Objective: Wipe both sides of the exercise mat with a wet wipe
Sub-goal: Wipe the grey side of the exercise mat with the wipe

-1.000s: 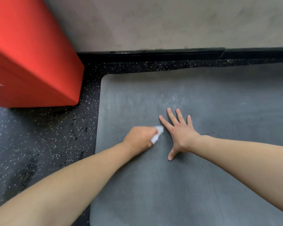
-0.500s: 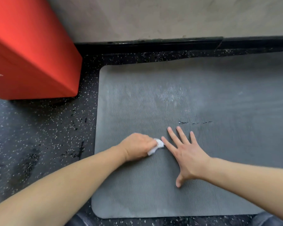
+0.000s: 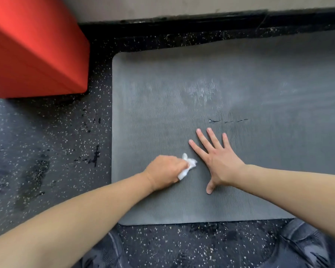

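A grey ribbed exercise mat (image 3: 259,84) lies flat on the speckled black floor, its left end and near edge in view. My left hand (image 3: 164,174) grips a crumpled white wet wipe (image 3: 188,167) and presses it onto the mat near the left end. Just to its right, my right hand (image 3: 217,161) rests flat on the mat with fingers spread. A pale damp patch shows on the mat farther back, and small dark tears mark the surface beyond my right fingertips.
A large red padded block (image 3: 33,45) stands on the floor at the upper left, close to the mat's corner. A black baseboard (image 3: 201,18) and pale wall run along the far side. My knees in dark jeans (image 3: 302,246) sit at the bottom edge.
Both hands have slid toward me along the mat, the left one dragging the wipe. The view has tilted down, so the mat's near edge and my knees now show.
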Demonstrator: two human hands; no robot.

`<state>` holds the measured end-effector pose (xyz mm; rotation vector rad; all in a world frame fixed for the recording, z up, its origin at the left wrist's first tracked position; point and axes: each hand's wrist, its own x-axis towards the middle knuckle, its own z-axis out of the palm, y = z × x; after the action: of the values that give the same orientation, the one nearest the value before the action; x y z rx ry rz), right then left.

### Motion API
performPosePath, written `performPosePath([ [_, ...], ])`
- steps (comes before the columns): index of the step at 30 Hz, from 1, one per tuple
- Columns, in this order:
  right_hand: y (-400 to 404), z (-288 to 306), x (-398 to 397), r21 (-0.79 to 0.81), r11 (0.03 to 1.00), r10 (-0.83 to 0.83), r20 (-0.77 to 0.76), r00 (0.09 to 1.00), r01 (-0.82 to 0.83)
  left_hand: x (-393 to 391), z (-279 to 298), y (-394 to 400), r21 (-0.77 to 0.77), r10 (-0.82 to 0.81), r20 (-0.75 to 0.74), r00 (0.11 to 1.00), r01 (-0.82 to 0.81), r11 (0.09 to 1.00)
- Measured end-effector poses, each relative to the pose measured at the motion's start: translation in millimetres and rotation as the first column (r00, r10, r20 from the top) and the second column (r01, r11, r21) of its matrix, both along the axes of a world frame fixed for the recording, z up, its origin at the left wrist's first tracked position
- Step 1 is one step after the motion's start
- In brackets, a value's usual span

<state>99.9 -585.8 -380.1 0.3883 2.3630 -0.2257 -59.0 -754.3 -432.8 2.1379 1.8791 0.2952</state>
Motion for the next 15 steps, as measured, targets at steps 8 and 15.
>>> performPosePath([
  [8, 0, 0, 1, -0.002, 1.0, 0.007, 0.002, 1.0, -0.007, 5, 18, -15, -0.013, 0.039, 0.024, 0.999, -0.038, 0.999],
  [15, -2, 4, 5, 0.007, 0.999, 0.039, -0.002, 0.999, -0.039, 45, 19, -45, -0.325, -0.423, 0.163, 0.892, 0.453, 0.83],
])
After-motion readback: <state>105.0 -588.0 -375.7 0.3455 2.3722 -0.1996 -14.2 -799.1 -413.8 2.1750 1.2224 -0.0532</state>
